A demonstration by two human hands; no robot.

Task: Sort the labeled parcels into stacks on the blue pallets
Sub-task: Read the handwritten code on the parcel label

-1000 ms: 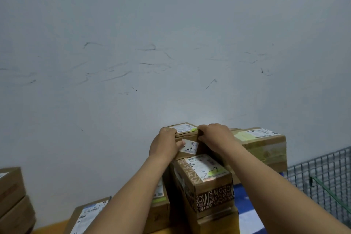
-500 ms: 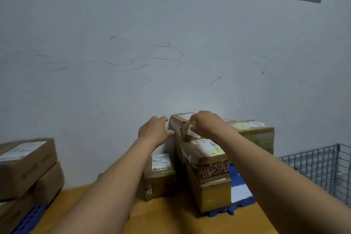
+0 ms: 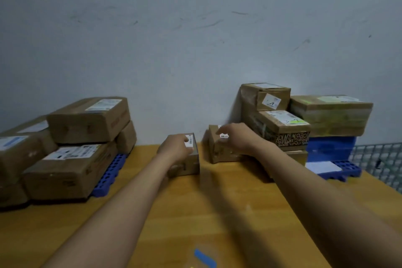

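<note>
On the wooden table point(image 3: 206, 213) a small brown parcel point(image 3: 189, 165) with a white label stands at the centre, and my left hand point(image 3: 175, 148) grips its top. Just to its right a second small parcel point(image 3: 219, 154) leans by the wall, with my right hand point(image 3: 238, 138) curled over its top edge. Behind that hand, a labeled parcel point(image 3: 272, 98) sits on a patterned parcel point(image 3: 285, 128), stacked on the right blue pallet point(image 3: 339, 169). A larger parcel point(image 3: 330, 115) sits beside them. Several parcels point(image 3: 87, 119) are stacked on the left blue pallet point(image 3: 108, 174).
A wire mesh cage point(image 3: 378, 161) stands at the far right edge. A white sheet point(image 3: 323, 167) lies on the right pallet's front. A blue tape mark point(image 3: 204, 258) is on the table near me. The grey wall runs close behind all the stacks.
Both hands let go of the top parcel on the right stack and dropped down and left onto the two small parcels on the table. The view pulled back and tilted down.
</note>
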